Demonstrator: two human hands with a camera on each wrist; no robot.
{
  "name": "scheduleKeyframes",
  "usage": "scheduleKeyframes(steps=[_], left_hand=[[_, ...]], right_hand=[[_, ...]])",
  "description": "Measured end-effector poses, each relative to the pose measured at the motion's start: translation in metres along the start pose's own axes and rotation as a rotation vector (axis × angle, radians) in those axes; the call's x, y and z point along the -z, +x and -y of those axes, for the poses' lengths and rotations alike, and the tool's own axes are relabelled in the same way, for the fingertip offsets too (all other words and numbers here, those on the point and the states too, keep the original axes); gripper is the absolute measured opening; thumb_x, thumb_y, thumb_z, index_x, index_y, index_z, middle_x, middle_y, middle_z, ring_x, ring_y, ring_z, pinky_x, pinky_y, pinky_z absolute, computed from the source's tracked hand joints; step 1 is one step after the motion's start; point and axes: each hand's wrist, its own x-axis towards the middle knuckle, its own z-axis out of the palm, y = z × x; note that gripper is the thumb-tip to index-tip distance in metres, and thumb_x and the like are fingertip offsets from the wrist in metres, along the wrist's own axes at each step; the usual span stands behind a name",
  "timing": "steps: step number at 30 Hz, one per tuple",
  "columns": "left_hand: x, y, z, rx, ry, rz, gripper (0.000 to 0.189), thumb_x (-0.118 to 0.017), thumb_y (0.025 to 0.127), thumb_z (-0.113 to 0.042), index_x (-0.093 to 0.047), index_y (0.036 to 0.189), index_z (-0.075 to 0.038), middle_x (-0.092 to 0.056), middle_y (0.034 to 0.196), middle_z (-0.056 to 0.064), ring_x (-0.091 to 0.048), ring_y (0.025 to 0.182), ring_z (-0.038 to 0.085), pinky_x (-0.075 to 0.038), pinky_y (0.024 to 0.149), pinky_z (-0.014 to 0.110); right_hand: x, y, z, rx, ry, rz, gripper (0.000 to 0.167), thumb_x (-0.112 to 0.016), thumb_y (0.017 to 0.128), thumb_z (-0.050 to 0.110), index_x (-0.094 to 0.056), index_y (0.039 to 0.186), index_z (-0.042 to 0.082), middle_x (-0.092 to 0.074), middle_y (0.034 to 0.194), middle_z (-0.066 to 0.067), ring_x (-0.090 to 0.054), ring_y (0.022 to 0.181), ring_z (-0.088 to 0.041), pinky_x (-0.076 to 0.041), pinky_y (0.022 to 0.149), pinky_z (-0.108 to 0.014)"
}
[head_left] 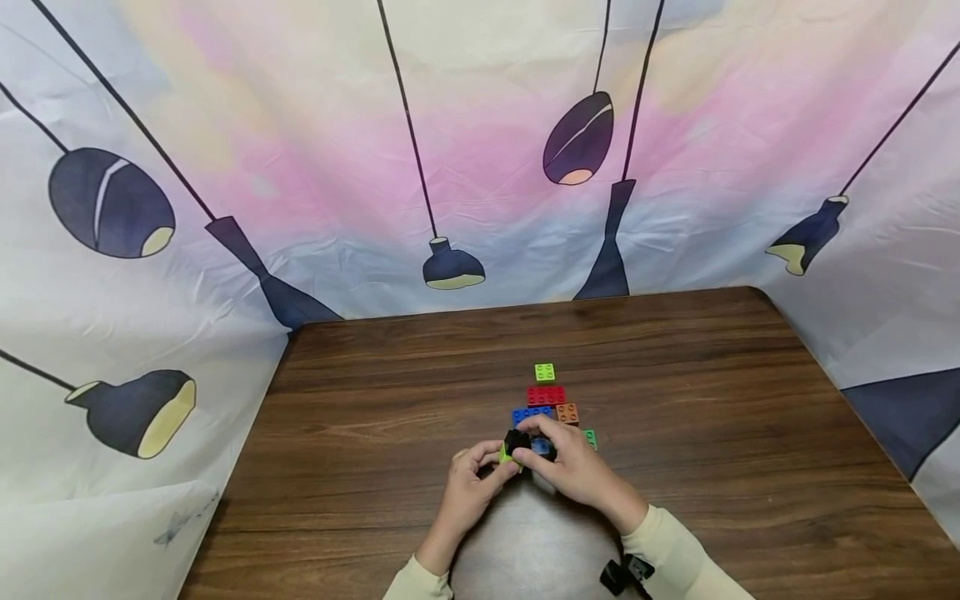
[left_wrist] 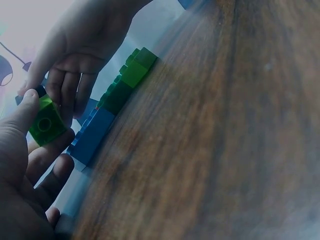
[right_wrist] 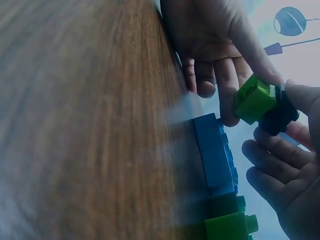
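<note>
Between the thumb and fingers of my left hand (head_left: 471, 492) is a lime green toy brick (right_wrist: 255, 101), its hollow underside showing in the left wrist view. My right hand (head_left: 576, 468) pinches a black toy brick (right_wrist: 278, 114), which sits right against the lime green one. Both bricks are held up off the table, near its middle. Just beyond them, in the right wrist view, a row of bricks lies on the tabletop: a blue brick (right_wrist: 215, 155), a dark green brick (right_wrist: 224, 204) and a lighter green brick (right_wrist: 227, 227). My right hand partly hides that row in the head view.
Farther back on the brown wooden table (head_left: 375, 400) lie a lime brick (head_left: 544, 372), a red brick (head_left: 545, 396), another blue brick (head_left: 529, 414) and an orange brick (head_left: 567, 413). A patterned cloth (head_left: 300, 125) hangs behind the table. A black device (head_left: 628, 573) is on the right sleeve.
</note>
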Motion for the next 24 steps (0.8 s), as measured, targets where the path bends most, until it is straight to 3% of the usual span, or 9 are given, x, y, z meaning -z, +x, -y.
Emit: scheduleKeyframes(steps=[4, 11, 19, 24], left_hand=[[0.0000, -0.0002, -0.0015, 0.010, 0.005, -0.005, 0.021, -0.078, 0.095, -0.004, -0.076, 0.115, -0.001, -0.081, 0.094, 0.005, -0.068, 0.096, 0.010, -0.048, 0.090, 0.027], [0.0003, -0.0004, 0.0002, -0.032, 0.009, 0.005, 0.021, -0.078, 0.094, -0.002, -0.076, 0.114, 0.000, -0.080, 0.093, 0.007, -0.068, 0.094, 0.010, -0.049, 0.087, 0.027], [-0.0001, -0.0037, -0.0009, 0.037, 0.067, 0.004, 0.022, -0.080, 0.095, -0.012, -0.077, 0.117, -0.011, -0.081, 0.096, -0.004, -0.059, 0.102, 0.015, -0.034, 0.097, 0.038], [0.0002, -0.0030, -0.0013, 0.035, 0.075, 0.008, 0.023, -0.080, 0.094, -0.012, -0.076, 0.117, -0.011, -0.081, 0.097, -0.005, -0.060, 0.102, 0.012, -0.030, 0.100, 0.040]], right_hand=[[-0.0003, -0.0001, -0.0012, 0.003, 0.000, 0.009, 0.031, -0.066, 0.107, 0.029, -0.065, 0.132, 0.012, -0.071, 0.124, -0.001, -0.069, 0.109, -0.018, -0.059, 0.088, -0.043], [-0.0003, -0.0008, -0.0029, 0.007, 0.003, 0.014, 0.031, -0.067, 0.106, 0.029, -0.065, 0.133, 0.012, -0.072, 0.126, -0.001, -0.069, 0.111, -0.016, -0.059, 0.089, -0.042], [-0.0010, -0.0028, -0.0061, 0.000, 0.039, 0.019, 0.031, -0.069, 0.105, 0.027, -0.067, 0.131, 0.012, -0.073, 0.124, -0.005, -0.070, 0.107, -0.018, -0.060, 0.086, -0.038], [-0.0014, -0.0027, -0.0086, 0.025, 0.034, 0.010, 0.031, -0.069, 0.105, 0.024, -0.069, 0.131, 0.009, -0.073, 0.127, -0.010, -0.071, 0.110, -0.024, -0.060, 0.087, -0.040]])
